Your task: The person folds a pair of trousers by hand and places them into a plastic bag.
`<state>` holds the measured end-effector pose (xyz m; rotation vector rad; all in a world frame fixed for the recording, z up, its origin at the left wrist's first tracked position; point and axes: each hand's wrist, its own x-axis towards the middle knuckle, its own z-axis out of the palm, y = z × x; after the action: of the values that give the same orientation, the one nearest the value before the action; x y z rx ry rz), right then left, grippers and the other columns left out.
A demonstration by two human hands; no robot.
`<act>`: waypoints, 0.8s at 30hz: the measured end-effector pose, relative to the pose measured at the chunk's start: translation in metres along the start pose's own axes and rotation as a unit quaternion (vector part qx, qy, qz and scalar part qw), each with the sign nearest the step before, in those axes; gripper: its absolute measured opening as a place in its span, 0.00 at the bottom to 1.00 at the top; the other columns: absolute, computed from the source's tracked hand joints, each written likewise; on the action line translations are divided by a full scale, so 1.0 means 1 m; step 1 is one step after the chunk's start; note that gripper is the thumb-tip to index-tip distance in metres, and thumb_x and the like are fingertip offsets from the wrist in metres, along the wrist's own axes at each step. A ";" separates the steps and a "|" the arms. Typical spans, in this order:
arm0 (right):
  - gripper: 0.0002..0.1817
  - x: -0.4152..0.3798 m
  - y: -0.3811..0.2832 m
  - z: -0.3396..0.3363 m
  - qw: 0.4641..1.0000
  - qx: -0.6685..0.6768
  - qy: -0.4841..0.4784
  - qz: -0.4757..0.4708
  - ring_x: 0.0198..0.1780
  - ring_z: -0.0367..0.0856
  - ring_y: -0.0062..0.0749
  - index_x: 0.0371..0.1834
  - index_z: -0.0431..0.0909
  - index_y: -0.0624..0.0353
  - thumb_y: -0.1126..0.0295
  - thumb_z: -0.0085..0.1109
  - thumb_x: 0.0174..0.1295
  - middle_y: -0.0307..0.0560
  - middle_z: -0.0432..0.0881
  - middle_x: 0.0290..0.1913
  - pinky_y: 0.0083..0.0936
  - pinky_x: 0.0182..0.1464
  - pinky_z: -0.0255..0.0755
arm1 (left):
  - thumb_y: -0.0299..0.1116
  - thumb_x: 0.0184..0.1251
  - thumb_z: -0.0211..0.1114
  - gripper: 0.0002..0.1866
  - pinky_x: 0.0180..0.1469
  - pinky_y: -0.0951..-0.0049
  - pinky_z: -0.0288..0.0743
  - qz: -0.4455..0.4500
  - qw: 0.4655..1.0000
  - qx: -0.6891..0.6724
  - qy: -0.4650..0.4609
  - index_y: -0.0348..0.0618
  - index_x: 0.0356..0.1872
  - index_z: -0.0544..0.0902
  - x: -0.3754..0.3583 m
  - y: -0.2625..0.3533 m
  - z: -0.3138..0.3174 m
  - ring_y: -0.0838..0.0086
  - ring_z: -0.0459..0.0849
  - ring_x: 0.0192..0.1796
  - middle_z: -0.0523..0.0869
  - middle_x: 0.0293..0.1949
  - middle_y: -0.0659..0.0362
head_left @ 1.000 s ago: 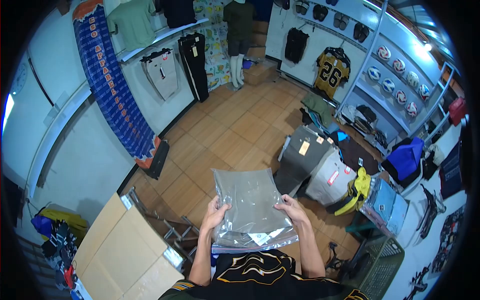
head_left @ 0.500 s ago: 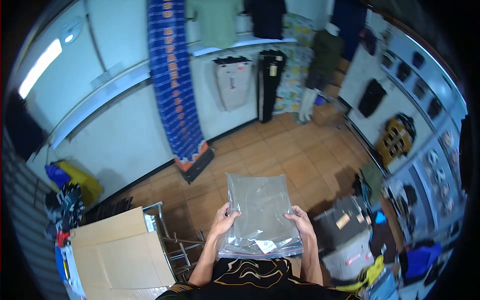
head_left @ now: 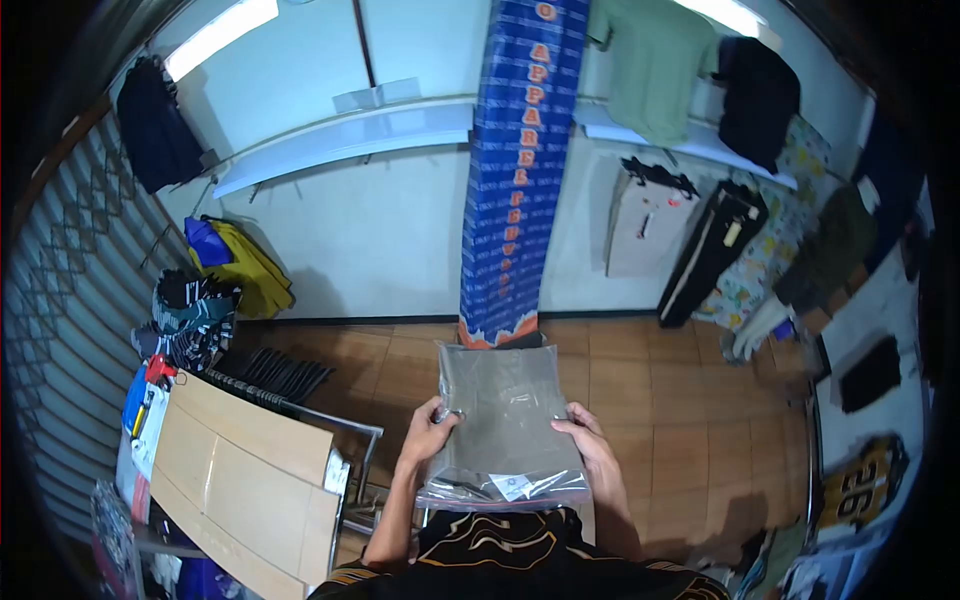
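Observation:
In front of my body I hold a clear plastic zip bag with a folded olive-grey garment inside. A small white label shows near its bottom end, close to the reddish zip strip. My left hand is closed on the bag's left edge, thumb on top. On the right edge, my right hand grips in the same way, its thumb over the plastic. The fingers beneath the bag are hidden.
At lower left, a cardboard sheet lies beside a metal rack. A blue banner stands against the wall ahead. Trousers and a green shirt hang to its right. A folding metal gate lines the left side.
My view has swung left, so the banner and wall clothes sit further right and the gate shows more. Both hands still hold the bag in front of me.

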<state>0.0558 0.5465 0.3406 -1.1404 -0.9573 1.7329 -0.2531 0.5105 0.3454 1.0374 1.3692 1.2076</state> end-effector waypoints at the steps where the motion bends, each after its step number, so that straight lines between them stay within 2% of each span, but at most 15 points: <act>1: 0.11 0.025 -0.018 0.002 1.000 -0.007 -0.012 0.000 0.42 0.77 0.22 0.42 0.77 0.55 0.78 0.68 0.59 0.36 0.80 0.39 0.20 0.47 0.72 | 0.31 0.61 0.70 0.13 0.42 0.77 0.73 -0.010 1.000 -0.015 0.015 0.35 0.45 0.84 0.018 0.015 0.001 0.81 0.77 0.36 0.84 0.33 0.63; 5: 0.10 0.111 -0.068 0.014 0.997 -0.056 -0.049 -0.020 0.43 0.76 0.20 0.42 0.77 0.55 0.77 0.68 0.59 0.34 0.79 0.39 0.20 0.47 0.71 | 0.31 0.62 0.69 0.13 0.41 0.77 0.73 0.009 0.998 0.022 0.053 0.35 0.45 0.84 0.087 0.051 -0.007 0.82 0.77 0.35 0.85 0.33 0.63; 9: 0.11 0.175 -0.128 0.037 0.992 -0.069 -0.093 -0.051 0.44 0.78 0.21 0.44 0.78 0.57 0.74 0.69 0.61 0.37 0.82 0.41 0.22 0.50 0.71 | 0.30 0.62 0.68 0.12 0.41 0.78 0.72 0.057 0.993 0.053 0.091 0.35 0.44 0.84 0.146 0.086 -0.012 0.82 0.77 0.35 0.84 0.33 0.65; 11: 0.11 0.209 -0.152 0.050 0.979 -0.130 -0.095 -0.122 0.44 0.77 0.21 0.45 0.78 0.57 0.74 0.69 0.61 0.37 0.82 0.42 0.22 0.49 0.71 | 0.30 0.62 0.68 0.11 0.39 0.77 0.71 0.116 0.985 0.010 0.124 0.35 0.42 0.84 0.180 0.099 -0.019 0.83 0.75 0.34 0.82 0.31 0.66; 12: 0.11 0.220 -0.169 0.061 0.979 -0.132 -0.093 -0.126 0.44 0.77 0.22 0.44 0.78 0.58 0.74 0.69 0.61 0.37 0.82 0.42 0.22 0.49 0.70 | 0.29 0.63 0.68 0.09 0.36 0.79 0.68 0.156 0.979 0.045 0.125 0.35 0.40 0.83 0.198 0.105 -0.025 0.84 0.72 0.32 0.80 0.29 0.68; 16: 0.10 0.288 -0.210 0.087 0.975 -0.116 -0.105 -0.161 0.44 0.77 0.21 0.44 0.78 0.60 0.74 0.68 0.62 0.38 0.82 0.41 0.22 0.49 0.70 | 0.30 0.65 0.68 0.07 0.31 0.79 0.61 0.144 0.980 0.053 0.124 0.36 0.36 0.82 0.264 0.148 -0.050 0.87 0.66 0.29 0.74 0.25 0.71; 21: 0.11 0.362 -0.268 0.133 0.979 -0.072 -0.091 -0.170 0.44 0.77 0.20 0.44 0.79 0.59 0.73 0.68 0.61 0.37 0.82 0.40 0.21 0.48 0.71 | 0.31 0.66 0.68 0.07 0.31 0.79 0.61 0.184 0.975 0.085 0.096 0.37 0.36 0.82 0.368 0.201 -0.089 0.86 0.66 0.29 0.74 0.25 0.71; 24: 0.11 0.432 -0.292 0.152 0.964 -0.112 -0.081 -0.227 0.42 0.76 0.19 0.41 0.80 0.57 0.71 0.71 0.59 0.35 0.80 0.39 0.19 0.45 0.69 | 0.31 0.66 0.68 0.08 0.32 0.78 0.64 0.221 0.967 0.111 0.067 0.36 0.37 0.83 0.436 0.233 -0.117 0.85 0.68 0.30 0.76 0.26 0.69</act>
<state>-0.1261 1.0275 0.5158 -0.8353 -1.4221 1.3813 -0.4317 0.9534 0.5185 1.4996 1.4477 1.4920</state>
